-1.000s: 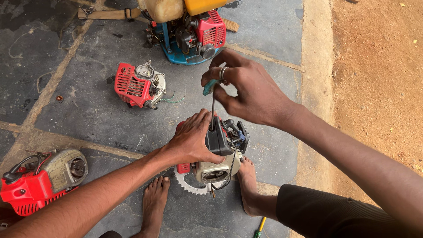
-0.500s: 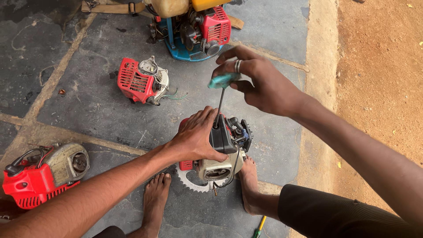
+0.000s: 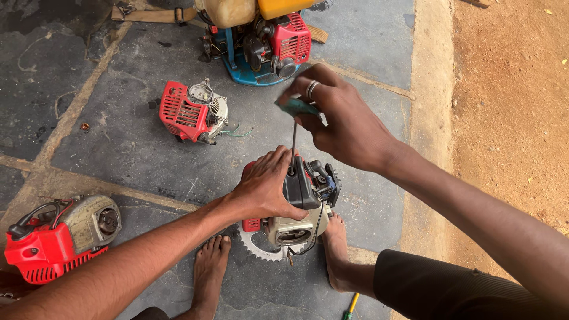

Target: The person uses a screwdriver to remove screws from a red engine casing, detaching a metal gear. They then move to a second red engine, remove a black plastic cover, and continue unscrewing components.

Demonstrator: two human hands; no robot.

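Note:
A small engine [image 3: 294, 208] with a black cover, a beige body and a toothed wheel stands on the stone floor between my bare feet. My left hand [image 3: 264, 186] rests on its top and grips the red and black housing. My right hand [image 3: 339, 118], with a ring on one finger, is closed around the teal handle of a screwdriver [image 3: 294, 124]. The thin shaft points straight down into the top of the engine, beside my left thumb.
A red engine [image 3: 192, 112] lies further back on the floor. A red and grey engine [image 3: 56, 234] lies at the left. A blue-based machine with yellow tank [image 3: 261, 32] stands at the top. Bare soil [image 3: 510, 106] runs along the right. A yellow-green tool [image 3: 351, 306] lies by my right foot.
The view has shifted slightly. My right hand has kept hold of the screwdriver and its fingers have turned around the handle. My left hand has stayed on the engine.

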